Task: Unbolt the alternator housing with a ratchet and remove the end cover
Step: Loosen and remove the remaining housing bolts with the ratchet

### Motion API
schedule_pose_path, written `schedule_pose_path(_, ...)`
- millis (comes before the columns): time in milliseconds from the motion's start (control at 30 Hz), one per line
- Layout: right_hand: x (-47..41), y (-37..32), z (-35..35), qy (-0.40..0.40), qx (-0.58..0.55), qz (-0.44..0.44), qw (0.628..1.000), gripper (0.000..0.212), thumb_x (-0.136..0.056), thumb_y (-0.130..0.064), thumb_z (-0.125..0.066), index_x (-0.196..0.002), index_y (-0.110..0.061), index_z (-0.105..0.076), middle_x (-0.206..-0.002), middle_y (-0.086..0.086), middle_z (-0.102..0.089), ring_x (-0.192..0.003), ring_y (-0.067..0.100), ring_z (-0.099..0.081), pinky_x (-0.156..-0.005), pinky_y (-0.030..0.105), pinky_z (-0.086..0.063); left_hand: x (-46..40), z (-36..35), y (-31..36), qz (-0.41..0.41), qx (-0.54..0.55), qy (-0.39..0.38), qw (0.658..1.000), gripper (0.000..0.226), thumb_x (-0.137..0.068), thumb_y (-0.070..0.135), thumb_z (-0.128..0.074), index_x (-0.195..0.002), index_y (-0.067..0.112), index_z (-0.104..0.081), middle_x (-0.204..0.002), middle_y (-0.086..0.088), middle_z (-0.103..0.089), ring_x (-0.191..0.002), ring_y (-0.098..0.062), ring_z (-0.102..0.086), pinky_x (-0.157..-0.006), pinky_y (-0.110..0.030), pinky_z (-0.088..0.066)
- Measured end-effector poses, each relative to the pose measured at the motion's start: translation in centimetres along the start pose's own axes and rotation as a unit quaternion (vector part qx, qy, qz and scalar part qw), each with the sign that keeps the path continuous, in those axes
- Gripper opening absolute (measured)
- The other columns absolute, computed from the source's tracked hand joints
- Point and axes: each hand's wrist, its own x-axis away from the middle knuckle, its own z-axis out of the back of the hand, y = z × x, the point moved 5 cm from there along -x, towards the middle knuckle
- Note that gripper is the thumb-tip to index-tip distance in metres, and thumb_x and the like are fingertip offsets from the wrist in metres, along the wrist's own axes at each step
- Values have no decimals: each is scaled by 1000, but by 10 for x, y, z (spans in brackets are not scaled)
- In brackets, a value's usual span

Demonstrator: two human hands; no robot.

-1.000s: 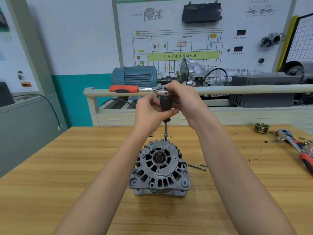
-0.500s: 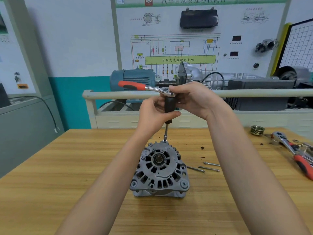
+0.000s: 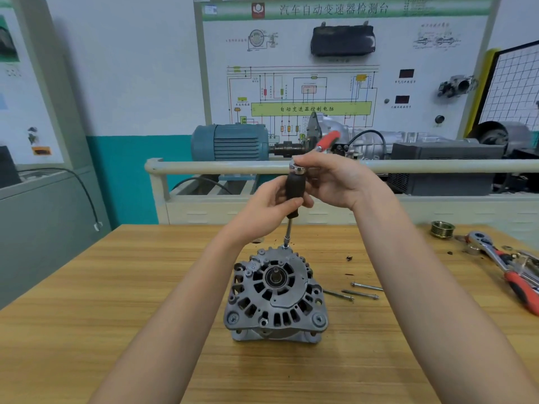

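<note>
Gripping the black driver handle (image 3: 295, 186), left hand (image 3: 264, 209) curls below right hand (image 3: 335, 182)

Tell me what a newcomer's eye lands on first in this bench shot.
First, the grey finned alternator standing mid-bench on the wooden table, with a black-handled driver held upright on its far rim. The left hand grips that handle, while the right hand holds the ratchet at its top, red grip pointing away. Three long bolts lie just right of the alternator.
</note>
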Motion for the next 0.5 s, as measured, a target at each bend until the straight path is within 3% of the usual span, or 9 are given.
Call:
schedule_pose_path(67,0,0,-1,2,-6,17,1000,8,-62,-16,-72,-63,-15,-65,-71,2,-58,-69,13,-47,-70,23,-41,-2,-7,0,30,49,23,998,16,-87,11,-59,-101,4,-55,-83,-6,-60,-84,-22,-57,-81,-32,-46)
schedule_pose_path(133,1,2,-4,-8,0,33,999,10,-65,-16,-70,-56,-18,-66,-65,1,-53,-60,11,-39,-64,23,-35,-5,-13,1,39,121,56,990,25,-71,33,-58,-81,10,-51,-69,-3,-50,-72,-23,-45,-74,-39,-37)
schedule_pose_path(233,1,4,-7,-9,-3,57,998,19,-82,-11,-63,-64,-14,-57,-51,-2,-36,-44,8,-29,-51,22,-26,-9,-15,3,44,146,115,982,41,-82,55,-42,-74,16,-53,-59,3,-50,-57,-12,-43,-67,-36,-34)
schedule_pose_path(367,1,0,-6,13,-13,49,999,35,-90,-9,-56,-56,-13,-53,-35,-6,-32,-30,6,-20,-38,19,-13,-11,-16,1,35,113,143,983,51,-86,61,-30,-67,21,-55,-52,7,-49,-54,-9,-43,-64,-35,-37)
schedule_pose_path(500,5,-2,-7,12,-26,2,1000,41,-91,-8,-55,-50,-14,-52,-36,-5,-36,-27,3,-19,-30,14,-15,-9,-18,1,22,105,140,984,49,-88,61,-27,-73,24,-56,-54,9,-49,-55,-6,-43,-59,-29,-39)
